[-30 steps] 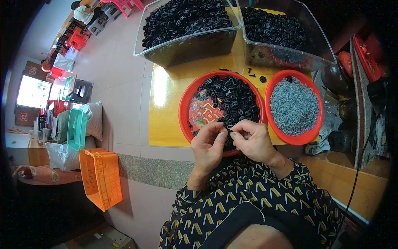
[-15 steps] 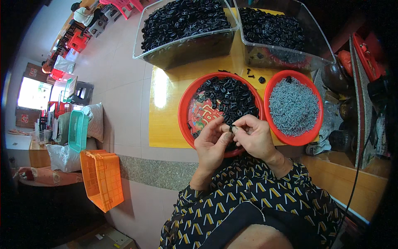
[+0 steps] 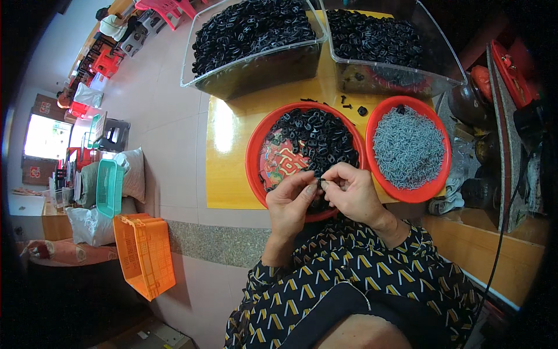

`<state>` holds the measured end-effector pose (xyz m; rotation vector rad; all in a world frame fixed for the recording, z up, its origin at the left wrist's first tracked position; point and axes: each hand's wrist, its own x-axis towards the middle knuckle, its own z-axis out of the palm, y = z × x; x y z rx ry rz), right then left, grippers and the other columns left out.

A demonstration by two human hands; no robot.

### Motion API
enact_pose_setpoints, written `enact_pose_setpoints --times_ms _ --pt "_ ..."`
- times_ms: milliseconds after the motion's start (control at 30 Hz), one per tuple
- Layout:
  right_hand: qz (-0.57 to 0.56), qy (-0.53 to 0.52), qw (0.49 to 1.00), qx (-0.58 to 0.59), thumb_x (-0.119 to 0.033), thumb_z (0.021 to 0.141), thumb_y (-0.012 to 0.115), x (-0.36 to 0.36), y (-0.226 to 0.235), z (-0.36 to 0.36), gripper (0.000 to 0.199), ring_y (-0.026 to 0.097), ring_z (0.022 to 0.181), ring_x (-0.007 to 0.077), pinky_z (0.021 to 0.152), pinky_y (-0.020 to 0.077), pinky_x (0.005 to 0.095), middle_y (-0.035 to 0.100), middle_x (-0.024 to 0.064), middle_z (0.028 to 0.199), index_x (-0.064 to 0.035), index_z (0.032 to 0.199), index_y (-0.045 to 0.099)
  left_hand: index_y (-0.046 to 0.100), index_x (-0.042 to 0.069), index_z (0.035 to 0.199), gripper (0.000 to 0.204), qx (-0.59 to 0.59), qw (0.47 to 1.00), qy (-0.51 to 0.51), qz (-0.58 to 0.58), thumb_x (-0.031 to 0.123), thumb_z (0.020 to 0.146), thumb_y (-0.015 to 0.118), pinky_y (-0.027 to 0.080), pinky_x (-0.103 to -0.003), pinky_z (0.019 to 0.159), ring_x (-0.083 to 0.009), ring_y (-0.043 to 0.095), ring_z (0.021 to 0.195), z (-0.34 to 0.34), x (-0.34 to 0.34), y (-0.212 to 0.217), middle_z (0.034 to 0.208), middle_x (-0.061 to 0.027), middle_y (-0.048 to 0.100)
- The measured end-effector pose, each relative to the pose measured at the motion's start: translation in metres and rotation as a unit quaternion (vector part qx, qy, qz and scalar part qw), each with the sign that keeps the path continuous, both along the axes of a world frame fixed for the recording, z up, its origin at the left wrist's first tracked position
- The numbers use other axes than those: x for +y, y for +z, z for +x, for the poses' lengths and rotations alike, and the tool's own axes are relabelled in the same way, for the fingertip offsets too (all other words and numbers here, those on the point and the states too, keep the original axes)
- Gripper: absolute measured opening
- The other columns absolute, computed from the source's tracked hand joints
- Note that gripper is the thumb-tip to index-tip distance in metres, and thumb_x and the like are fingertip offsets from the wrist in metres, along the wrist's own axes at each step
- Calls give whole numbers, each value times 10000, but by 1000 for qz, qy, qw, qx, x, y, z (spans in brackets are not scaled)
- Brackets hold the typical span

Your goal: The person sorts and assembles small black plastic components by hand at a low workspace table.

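Over the near edge of a red basin (image 3: pixel 251 160), my left hand (image 3: pixel 289 200) and my right hand (image 3: pixel 353 195) meet at their fingertips. Both are closed in a pinch on one small black plastic piece (image 3: pixel 320 182), mostly covered by the fingers. The basin has a printed bottom and holds a heap of black oval plastic pieces (image 3: pixel 325 136) with holes in them. Right of it stands a second red basin (image 3: pixel 446 166), filled with small grey screws (image 3: pixel 408 148); a black piece lies at its far edge.
Two clear plastic bins, the left bin (image 3: pixel 261 65) and the right bin (image 3: pixel 395 81), hold more black pieces on the yellow table (image 3: pixel 226 180). Loose black bits (image 3: pixel 347 106) lie between bins and basins. An orange crate (image 3: pixel 145 256) stands on the floor at left. Another person (image 3: pixel 113 26) sits far left.
My fingertips stay together on the small black piece, with the left thumb and fingers slightly shifted. The whole view has moved a little.
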<state>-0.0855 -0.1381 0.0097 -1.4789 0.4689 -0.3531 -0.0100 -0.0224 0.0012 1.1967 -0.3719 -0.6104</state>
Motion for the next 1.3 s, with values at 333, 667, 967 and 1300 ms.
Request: enact_pose_setpoints --times_ms 333,667,967,1300 --pt "9 -50 999 10 7 760 539 -24 11 -4 29 460 525 10 448 366 158 509 -29 616 3 789 535 567 -23 888 166 -202 965 83 148 -14 725 599 454 -241 631 -138 565 717 48 21 0 797 -60 585" --pt "28 -24 999 30 4 769 538 -18 6 -6 37 463 558 7 468 375 160 512 -23 655 5 806 535 569 19 787 196 -585 763 -12 275 -17 595 595 428 -366 610 -302 515 675 80 -4 -8 739 -133 558" --pt "38 -11 999 27 -3 773 539 -11 5 -9 20 458 573 7 484 378 168 511 -25 649 9 789 536 528 -17 835 254 -670 632 -94 378 47 599 597 420 -372 680 -293 525 704 82 -21 -17 748 -159 549" --pt "19 50 999 0 -5 793 489 -2 3 -4 40 497 589 64 524 417 205 499 19 681 7 830 478 506 -14 847 138 -75 996 -38 2 -86 731 526 446 -246 630 -130 540 704 41 6 -1 776 -51 535"
